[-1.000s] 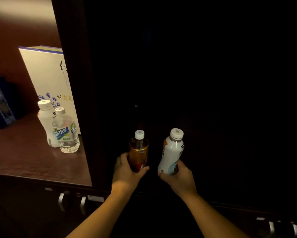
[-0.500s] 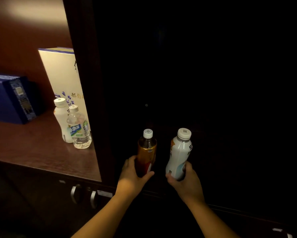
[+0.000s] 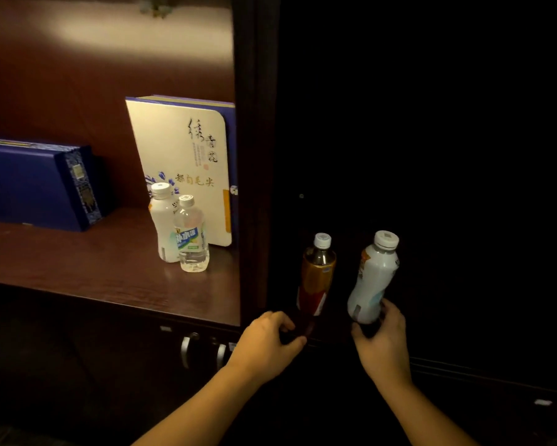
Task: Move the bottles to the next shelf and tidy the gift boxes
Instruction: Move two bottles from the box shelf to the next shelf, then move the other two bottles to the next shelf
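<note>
My left hand [image 3: 267, 344] grips the base of a brown tea bottle [image 3: 317, 275] with a gold and red label. My right hand [image 3: 381, 346] grips the bottom of a white bottle [image 3: 372, 280]. Both bottles are upright inside the dark right compartment. In the lit left compartment a white bottle [image 3: 162, 220] and a clear water bottle [image 3: 191, 235] stand together on the wooden shelf [image 3: 77, 265]. Behind them a cream gift box [image 3: 182, 149] stands upright and leans. A blue gift box [image 3: 35, 185] lies flat at the left.
A dark vertical divider [image 3: 254, 156] separates the two compartments. Below the shelf are cabinet doors with metal handles [image 3: 187, 350]. The right compartment is too dark for me to make out its floor or back.
The view has swung left, showing more of the lit shelf and blue box. Both hands have slid down to the bases of their bottles, which tilt slightly right.
</note>
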A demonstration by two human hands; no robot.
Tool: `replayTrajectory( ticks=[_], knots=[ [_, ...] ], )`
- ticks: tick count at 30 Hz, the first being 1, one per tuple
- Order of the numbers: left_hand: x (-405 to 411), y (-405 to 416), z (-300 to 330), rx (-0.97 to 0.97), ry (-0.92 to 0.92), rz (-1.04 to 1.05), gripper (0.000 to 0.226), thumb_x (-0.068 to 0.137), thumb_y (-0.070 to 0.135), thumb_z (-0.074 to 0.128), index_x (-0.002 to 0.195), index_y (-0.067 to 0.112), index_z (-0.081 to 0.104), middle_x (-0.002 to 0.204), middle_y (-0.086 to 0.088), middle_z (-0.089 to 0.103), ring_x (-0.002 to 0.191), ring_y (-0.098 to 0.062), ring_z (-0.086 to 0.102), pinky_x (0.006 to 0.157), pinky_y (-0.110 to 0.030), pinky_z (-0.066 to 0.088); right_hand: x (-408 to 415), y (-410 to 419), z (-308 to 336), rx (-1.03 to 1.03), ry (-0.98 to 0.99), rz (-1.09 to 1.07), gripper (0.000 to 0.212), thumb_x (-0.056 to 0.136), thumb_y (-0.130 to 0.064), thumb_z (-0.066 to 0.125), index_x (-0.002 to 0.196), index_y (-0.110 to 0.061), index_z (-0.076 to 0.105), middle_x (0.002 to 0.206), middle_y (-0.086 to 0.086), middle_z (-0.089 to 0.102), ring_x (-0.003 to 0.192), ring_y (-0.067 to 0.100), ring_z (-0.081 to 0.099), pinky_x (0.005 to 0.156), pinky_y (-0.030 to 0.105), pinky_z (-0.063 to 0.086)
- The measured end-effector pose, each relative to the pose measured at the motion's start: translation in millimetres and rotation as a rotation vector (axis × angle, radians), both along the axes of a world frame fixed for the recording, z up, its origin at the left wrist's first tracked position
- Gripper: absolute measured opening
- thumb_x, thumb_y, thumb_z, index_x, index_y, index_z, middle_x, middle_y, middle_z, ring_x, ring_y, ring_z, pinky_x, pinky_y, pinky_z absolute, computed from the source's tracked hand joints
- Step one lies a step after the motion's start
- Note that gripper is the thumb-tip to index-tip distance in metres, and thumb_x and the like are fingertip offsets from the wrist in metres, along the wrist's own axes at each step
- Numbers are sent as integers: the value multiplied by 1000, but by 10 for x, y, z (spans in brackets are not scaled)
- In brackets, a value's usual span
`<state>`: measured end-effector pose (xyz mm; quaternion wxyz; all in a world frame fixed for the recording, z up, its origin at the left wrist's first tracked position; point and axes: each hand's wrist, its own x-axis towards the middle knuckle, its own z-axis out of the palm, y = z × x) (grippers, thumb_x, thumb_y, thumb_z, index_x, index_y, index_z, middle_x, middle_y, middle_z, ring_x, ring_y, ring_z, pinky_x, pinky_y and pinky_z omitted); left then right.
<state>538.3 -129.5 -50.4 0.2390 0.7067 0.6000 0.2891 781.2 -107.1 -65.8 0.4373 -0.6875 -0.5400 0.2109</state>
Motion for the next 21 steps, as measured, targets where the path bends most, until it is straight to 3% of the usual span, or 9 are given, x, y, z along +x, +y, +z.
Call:
replayTrajectory(
  ticks=[2, 6, 10, 14, 21],
  knots=[
    [-247, -100, 25, 23, 41, -29, 37, 77, 65, 64, 100, 36, 64, 97, 18, 58, 84, 2, 58, 73, -19, 51, -235, -152, 62, -4, -58, -53, 58, 85, -20, 77, 136, -13, 49, 133, 10, 49, 116, 28, 55, 86, 35, 50],
    [-879, -233, 88, 94, 131, -53, 35, 75, 70, 57, 91, 39, 57, 92, 18, 54, 81, 0, 56, 69, -20, 48, -802, -431, 230, 27, -145, 7, 8, 90, -23, 70, 91, -21, 63, 95, -3, 60, 89, 17, 61, 69, 31, 49],
    [-1643, -334, 176, 154, 192, -19, 34, 77, 66, 59, 88, 34, 57, 88, 14, 53, 81, -5, 56, 68, -25, 46, -1507, -668, 361, 40, -159, 52, 18, 91, -26, 69, 76, -27, 60, 75, -6, 62, 65, 8, 60, 55, 27, 46],
    [-2339, -358, 312, 199, 255, 45, 31, 79, 60, 63, 84, 31, 54, 86, 12, 53, 85, -11, 58, 70, -28, 44, -2206, -812, 456, 34, -170, 119, 15, 91, -28, 68, 78, -28, 60, 76, -7, 63, 66, 6, 60, 57, 25, 47],
    [-3127, -82, 543, 153, 265, 162, 28, 82, 56, 66, 93, 30, 62, 98, 9, 58, 90, -14, 61, 72, -30, 46, -3071, -613, 692, 46, -198, 156, 16, 88, -34, 67, 77, -27, 57, 79, -7, 61, 69, 6, 57, 56, 20, 39]
  ],
)
